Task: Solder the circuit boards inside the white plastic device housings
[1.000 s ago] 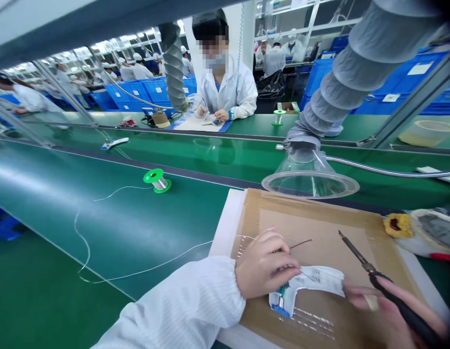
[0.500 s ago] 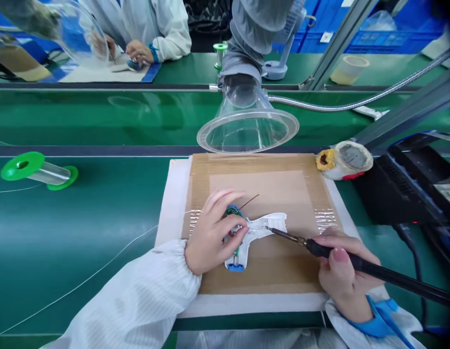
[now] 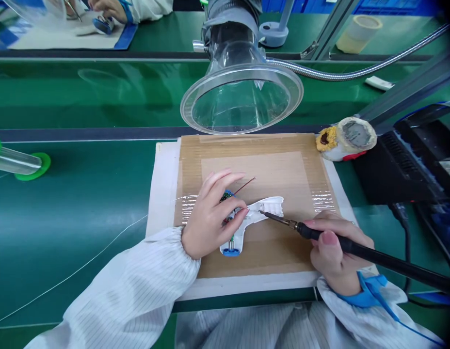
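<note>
A small white assembly (image 3: 263,211) with a green circuit board and a blue end lies on a brown cardboard mat (image 3: 268,160). My left hand (image 3: 210,218) is closed over its left part, pinching it and a thin solder wire (image 3: 101,247). My right hand (image 3: 336,252) grips a black soldering iron (image 3: 356,249), and its tip touches the white assembly at the middle. A thin reddish wire (image 3: 246,184) sticks out from under my left fingers.
A clear fume-extraction funnel (image 3: 241,97) on a grey hose hangs over the mat's far edge. A solder spool (image 3: 19,162) lies at the left on the green belt. An iron stand with a yellow sponge (image 3: 345,138) and a black station (image 3: 403,165) sit right. Another worker's hands (image 3: 104,7) show at top left.
My view has tilted down and drawn closer to the mat. The soldering iron came down from raised to touch the white assembly, and my left hand shifted its hold on it.
</note>
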`<state>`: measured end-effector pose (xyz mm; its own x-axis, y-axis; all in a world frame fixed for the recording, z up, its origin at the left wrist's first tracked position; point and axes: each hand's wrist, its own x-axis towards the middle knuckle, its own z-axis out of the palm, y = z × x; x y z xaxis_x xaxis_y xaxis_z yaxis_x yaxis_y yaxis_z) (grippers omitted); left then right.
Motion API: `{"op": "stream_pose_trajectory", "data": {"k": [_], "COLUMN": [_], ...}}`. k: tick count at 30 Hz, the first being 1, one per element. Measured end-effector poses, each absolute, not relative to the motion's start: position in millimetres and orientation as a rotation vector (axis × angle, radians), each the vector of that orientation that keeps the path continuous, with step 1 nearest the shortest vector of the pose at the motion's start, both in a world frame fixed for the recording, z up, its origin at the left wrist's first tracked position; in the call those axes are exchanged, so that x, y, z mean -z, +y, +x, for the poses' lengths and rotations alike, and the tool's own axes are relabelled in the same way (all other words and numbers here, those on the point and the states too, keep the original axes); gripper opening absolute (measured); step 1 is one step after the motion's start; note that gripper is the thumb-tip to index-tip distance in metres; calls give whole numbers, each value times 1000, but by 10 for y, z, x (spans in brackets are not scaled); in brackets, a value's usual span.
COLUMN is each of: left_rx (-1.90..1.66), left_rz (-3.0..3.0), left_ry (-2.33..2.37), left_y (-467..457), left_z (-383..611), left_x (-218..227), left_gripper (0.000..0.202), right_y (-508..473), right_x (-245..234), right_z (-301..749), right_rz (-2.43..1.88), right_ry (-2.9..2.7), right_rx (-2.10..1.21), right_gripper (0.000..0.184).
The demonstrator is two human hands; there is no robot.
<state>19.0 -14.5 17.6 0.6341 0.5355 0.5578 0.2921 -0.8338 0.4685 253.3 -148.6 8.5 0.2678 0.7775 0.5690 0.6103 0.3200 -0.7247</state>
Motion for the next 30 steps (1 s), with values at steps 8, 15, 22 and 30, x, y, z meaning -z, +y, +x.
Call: {"op": "stream_pose_trajectory", "data": {"k": [8, 15, 22, 30], "left_rx": [-1008, -984, -1004, -1013], "left_rz": [2513, 2501, 2499, 2430], "left_ry": [661, 671, 640, 728], "left_y": [-147, -145, -141, -113], "left_z": [188, 196, 203, 240], "left_x": [-167, -171, -168, -219], "left_gripper": [8, 9, 8, 9], "right_y": [-1487, -1498, -1452, -1432], "right_x": [-74, -113, -136, -121], "right_z": [2548, 2562, 2566, 2588], "right_rz": [-1366, -1366, -1289, -1180], "right_ry": [-1435, -1485, -1558, -1490], "right_rx": [-142, -138, -181, -94], "right_gripper": [17, 19, 13, 18]}}
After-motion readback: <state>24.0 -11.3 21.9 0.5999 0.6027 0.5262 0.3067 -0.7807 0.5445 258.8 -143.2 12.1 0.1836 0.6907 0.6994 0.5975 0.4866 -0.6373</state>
